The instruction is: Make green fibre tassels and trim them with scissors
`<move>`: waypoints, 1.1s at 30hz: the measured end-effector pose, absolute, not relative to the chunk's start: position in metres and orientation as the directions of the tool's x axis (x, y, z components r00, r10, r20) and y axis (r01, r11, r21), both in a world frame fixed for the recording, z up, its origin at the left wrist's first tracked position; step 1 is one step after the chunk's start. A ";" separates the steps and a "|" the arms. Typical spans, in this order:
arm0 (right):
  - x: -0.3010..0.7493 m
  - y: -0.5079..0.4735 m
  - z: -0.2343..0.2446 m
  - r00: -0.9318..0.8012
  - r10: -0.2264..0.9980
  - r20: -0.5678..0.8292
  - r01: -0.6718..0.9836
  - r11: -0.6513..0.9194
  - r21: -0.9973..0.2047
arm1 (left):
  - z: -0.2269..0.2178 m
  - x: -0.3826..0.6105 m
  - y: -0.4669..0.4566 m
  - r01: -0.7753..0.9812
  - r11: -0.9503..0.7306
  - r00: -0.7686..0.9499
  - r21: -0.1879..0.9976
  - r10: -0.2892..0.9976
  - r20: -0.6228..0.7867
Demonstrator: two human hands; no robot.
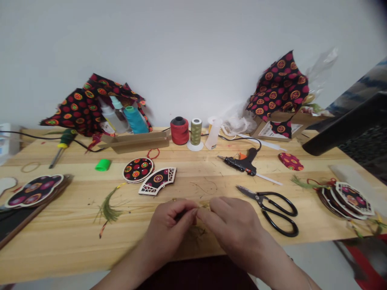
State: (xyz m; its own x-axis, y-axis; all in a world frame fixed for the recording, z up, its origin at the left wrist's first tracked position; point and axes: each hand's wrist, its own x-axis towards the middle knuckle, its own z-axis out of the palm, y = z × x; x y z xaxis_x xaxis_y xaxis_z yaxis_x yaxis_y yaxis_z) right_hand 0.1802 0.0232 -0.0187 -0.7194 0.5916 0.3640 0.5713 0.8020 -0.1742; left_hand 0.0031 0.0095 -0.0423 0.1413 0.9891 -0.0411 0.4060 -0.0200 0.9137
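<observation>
My left hand (172, 225) and my right hand (231, 221) meet over the front of the table, thumbs and fingers pinched together. Whatever lies between the fingertips is hidden or too small to name; a few dull green strands show dimly under them. Beyond the left hand lie a fan-shaped ornament (159, 181) with dark patterned cloth and a round ornament (138, 169). To its left rests a green thread tassel (110, 207) with a yellow loop. Beside the right hand are black-handled scissors (263, 197), blades partly apart.
A glue gun (242, 163) lies behind the scissors. Spools of red thread (179, 133) and green thread (196, 133) stand near the wall. Finished-looking ornaments lie stacked at right (347, 199) and left (36, 191). A screwdriver (62, 147) and a cardboard tray (139, 143) are at back left.
</observation>
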 end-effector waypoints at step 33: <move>0.162 0.020 -0.036 -0.315 0.855 0.411 0.372 0.510 -0.775 | -0.040 0.002 0.007 0.196 0.010 -0.089 0.981 0.996 0.007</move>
